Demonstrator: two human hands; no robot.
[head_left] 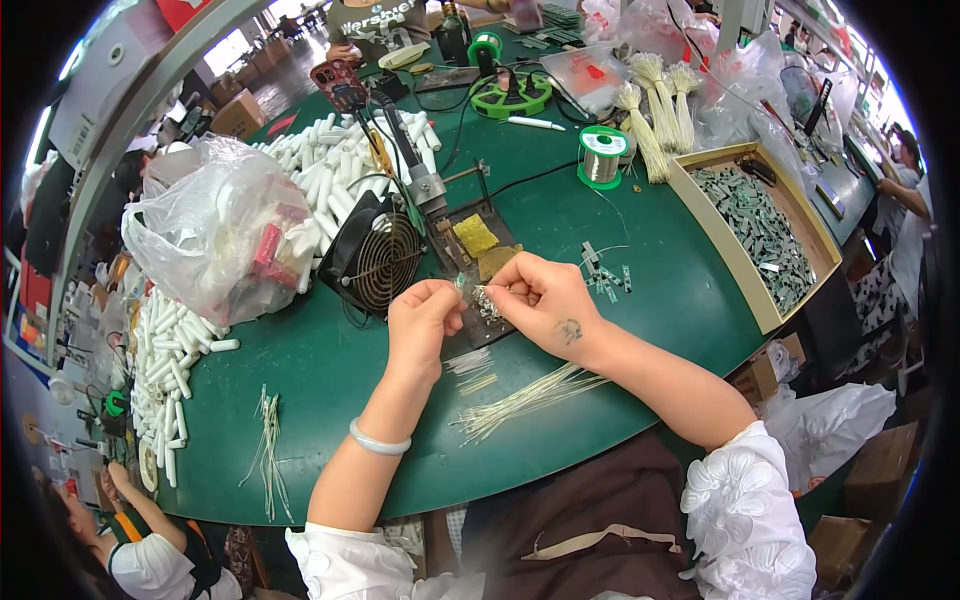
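My left hand (425, 318) is closed in a pinch, with a small green circuit board (461, 282) showing at its fingertips. Close by on the right, my right hand (545, 302) pinches too, but what sits between its fingers is too small to make out. Below the fingertips lies a heap of silvery solder bits (487, 306) on a dark work plate. A soldering iron (425, 188) is mounted just beyond, next to a yellow sponge (475, 235). Loose pale wires (530, 402) lie nearer me, and several small circuit boards (604, 272) are to the right of my right hand.
A black fan (376, 256) stands left of the work plate. White tubes (165, 350) and a plastic bag (225, 225) fill the left side. A solder spool (601, 158) stands behind; a cardboard tray (755, 290) of boards is at right. Another wire bundle (268, 450) lies front left.
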